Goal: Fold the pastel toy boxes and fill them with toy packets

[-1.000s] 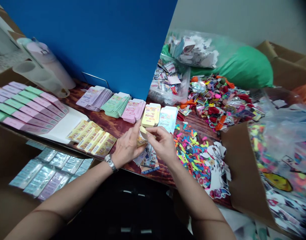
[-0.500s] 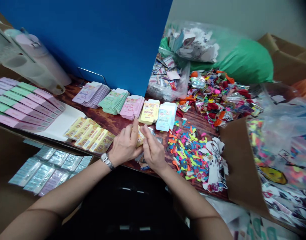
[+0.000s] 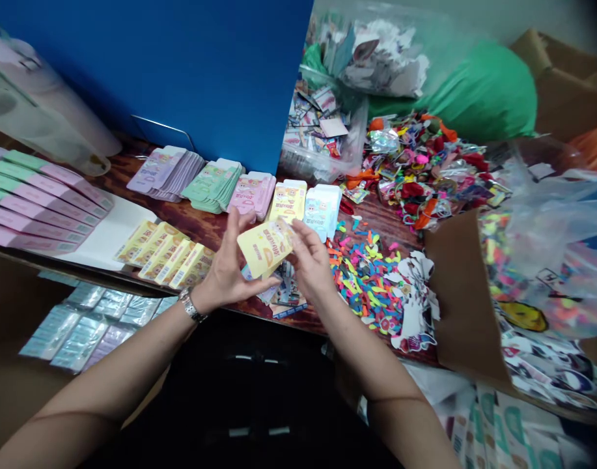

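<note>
My right hand (image 3: 310, 259) pinches a yellow printed carton (image 3: 265, 247) by its right end, thumb and fingers closed on it. The carton is tilted with its broad face up; whether it is folded flat or opened out is hard to tell. My left hand (image 3: 227, 270) is at the carton's left side, fingers apart and thumb stretched out below it; contact is unclear. Beyond the hands lie stacks of flat cartons: purple (image 3: 159, 172), green (image 3: 214, 185), pink (image 3: 252, 194), yellow (image 3: 288, 200) and blue (image 3: 322, 212). Small printed packets (image 3: 288, 290) lie beneath the hands.
Several yellow boxes (image 3: 166, 257) stand in a row at left, near pink and green boxes (image 3: 39, 202). Right are loose colourful balloons (image 3: 371, 280), white cut-outs (image 3: 415, 296), a trinket heap (image 3: 430, 172) and a cardboard flap (image 3: 459, 293). A blue panel (image 3: 181, 71) rises behind.
My hands have moved apart. The yellow carton, mostly covered between them before, now shows its broad face in my right hand. The left fingers have spread, and the camera view has shifted slightly.
</note>
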